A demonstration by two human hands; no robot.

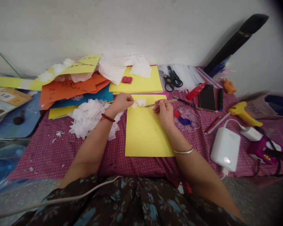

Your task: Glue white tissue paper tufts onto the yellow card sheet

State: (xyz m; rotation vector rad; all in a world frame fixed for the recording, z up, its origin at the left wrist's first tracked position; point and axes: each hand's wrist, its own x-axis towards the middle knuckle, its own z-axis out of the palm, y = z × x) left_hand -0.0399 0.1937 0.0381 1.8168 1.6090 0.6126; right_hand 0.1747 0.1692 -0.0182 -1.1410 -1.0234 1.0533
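Yellow sheet [148, 138] under both hands; white paper tuft [141, 102] near its top edge. Right hand [165, 112] grips a thin stick [151, 105], tip just beside tuft. Left hand [124, 102] pinched narrow at tuft's other side; can't tell if it's gripping a scrap.

Risks, my read: stick pokes too hard, tuft tears or shifts. Left forearm swings, loose paper pile [86, 119] scatters. Right wrist drifts outward, bumps clear dish [192, 121].

Count: 1 tuft, 1 stick, 1 dish, 1 red bottle [195, 91], 1 glue gun [244, 113]. Pile pieces overlap, uncountable.
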